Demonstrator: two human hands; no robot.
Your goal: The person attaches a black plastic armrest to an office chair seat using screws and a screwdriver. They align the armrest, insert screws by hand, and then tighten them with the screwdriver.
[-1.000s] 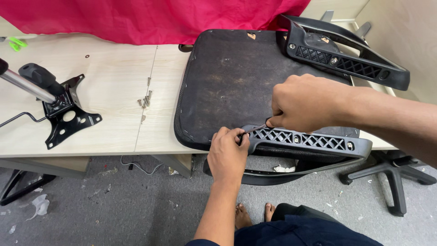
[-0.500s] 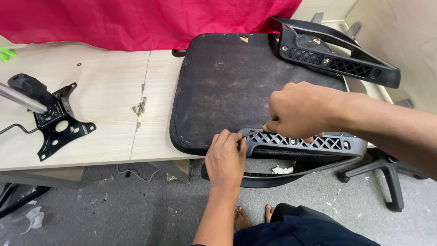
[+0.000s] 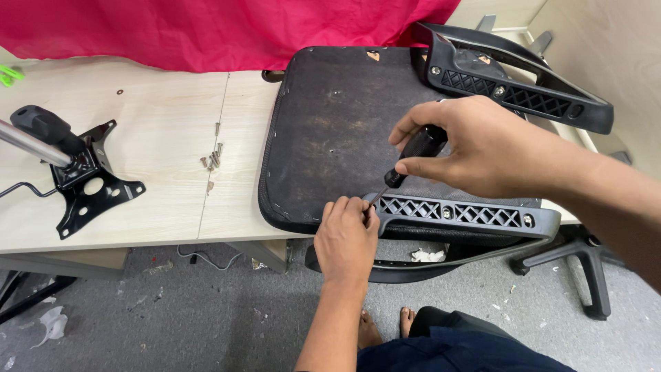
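A pale wooden table backed by red cloth carries an upturned chair seat, laid bottom-up so its armrest mount faces the person. The right hand is wrapped around a screwdriver, tip angled down at the armrest's near end. The left hand pinches together there, seemingly steadying a screw; 1 small pile of screws waits nearby.

workshop: chair parts, screws

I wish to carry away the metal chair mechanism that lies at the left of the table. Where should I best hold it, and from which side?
Probably grip the black metal plate by its outer edges, coming from above: it lies flat on the table with bare wood around it. The silver cylinder juts off to the left, so a second hand under it should stop tipping.
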